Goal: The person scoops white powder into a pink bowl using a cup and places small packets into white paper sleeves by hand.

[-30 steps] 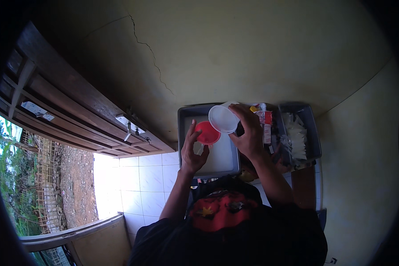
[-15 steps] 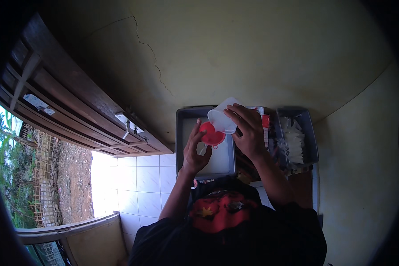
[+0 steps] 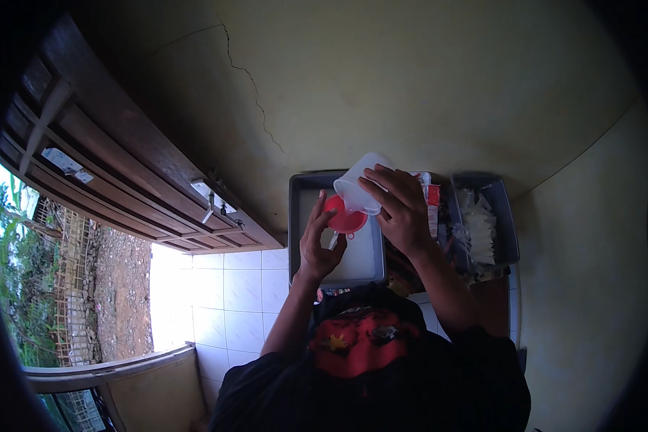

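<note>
My left hand [image 3: 315, 248] is closed around a red funnel [image 3: 348, 219], its fingers and thumb at the rim. Something pale and clear shows just under the funnel, partly hidden by my hand; I cannot tell what it is. In my right hand [image 3: 405, 217] is a translucent white plastic cup [image 3: 366, 174], tipped with its mouth down to the left over the funnel. What passes from the cup is too small to tell. Both hands are above a grey tub [image 3: 294, 248] with whitish contents across its bottom.
Right of the tub stand red-and-white packages [image 3: 433, 196], partly behind my right arm. Further right, a dark grey bin [image 3: 510, 234] holds several filled clear plastic bags [image 3: 479, 229]. A wall [image 3: 410, 86] rises behind; a wooden door [image 3: 122, 158] stands open at the left.
The cup has tilted further over the funnel, its base now higher. My left hand keeps the funnel in nearly the same place. The whole view has shifted slightly.
</note>
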{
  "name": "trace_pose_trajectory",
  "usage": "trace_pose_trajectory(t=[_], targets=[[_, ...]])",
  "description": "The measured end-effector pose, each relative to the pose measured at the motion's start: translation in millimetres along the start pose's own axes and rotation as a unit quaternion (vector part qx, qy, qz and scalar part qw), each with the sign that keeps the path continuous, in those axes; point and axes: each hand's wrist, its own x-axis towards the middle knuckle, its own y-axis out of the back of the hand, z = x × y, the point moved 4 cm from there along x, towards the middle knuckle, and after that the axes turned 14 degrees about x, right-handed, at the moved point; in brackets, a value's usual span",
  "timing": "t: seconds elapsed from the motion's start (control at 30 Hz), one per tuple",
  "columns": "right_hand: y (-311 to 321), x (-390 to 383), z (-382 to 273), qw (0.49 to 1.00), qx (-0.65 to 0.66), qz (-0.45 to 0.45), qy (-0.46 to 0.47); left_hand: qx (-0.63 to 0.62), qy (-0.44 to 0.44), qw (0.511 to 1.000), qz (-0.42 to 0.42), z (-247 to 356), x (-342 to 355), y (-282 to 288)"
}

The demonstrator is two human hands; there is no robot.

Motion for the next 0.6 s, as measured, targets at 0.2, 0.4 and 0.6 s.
trace_pose_trajectory(t=[0.2,0.4,0.6], targets=[[-3,3,-6,1.0,-0.019,-0.013,0.009,-0.012,0.002,1.0,0.005,-2,1,3],[-5,9,-12,0.999,-0.033,-0.005,0.028,-0.003,-0.002,0.999,0.033,2,5,8],[-9,12,-18,0.999,-0.02,0.0,0.035,-0.019,0.0,0.999,0.037,-8,1,8]])
